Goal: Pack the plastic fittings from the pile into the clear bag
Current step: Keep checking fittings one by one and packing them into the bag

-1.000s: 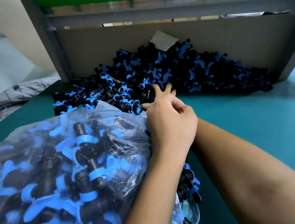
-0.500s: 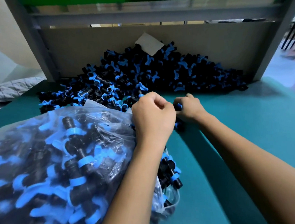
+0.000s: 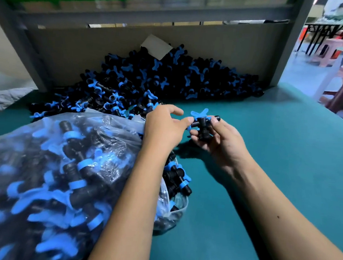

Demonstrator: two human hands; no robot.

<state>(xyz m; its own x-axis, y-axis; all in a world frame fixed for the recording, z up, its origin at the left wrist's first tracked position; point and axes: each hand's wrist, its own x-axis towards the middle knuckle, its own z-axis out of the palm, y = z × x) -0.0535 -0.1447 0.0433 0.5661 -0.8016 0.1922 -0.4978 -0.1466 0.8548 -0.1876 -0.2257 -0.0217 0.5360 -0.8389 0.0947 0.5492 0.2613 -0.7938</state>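
We hold one black plastic fitting with blue wing caps (image 3: 202, 125) in our right hand (image 3: 221, 142), its long axis pointing toward our left hand (image 3: 164, 125), whose thumb touches it, just beside the bulging clear plastic bag (image 3: 60, 172).

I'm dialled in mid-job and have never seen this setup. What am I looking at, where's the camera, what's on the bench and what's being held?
There is no machine here: a person works with two bare hands, and the single picture comes from a wide-angle camera worn on their head, looking forward and down. The right hand has a grip on one black fitting with blue wings, lifted above the green table. The left hand reaches across with its thumb tip touching that fitting, at the upper edge of the clear bag, which lies at the left already packed with fittings. Behind the hands, the pile of fittings sits against a cardboard wall under a grey frame. A few fittings lie at the bag's lower right edge.
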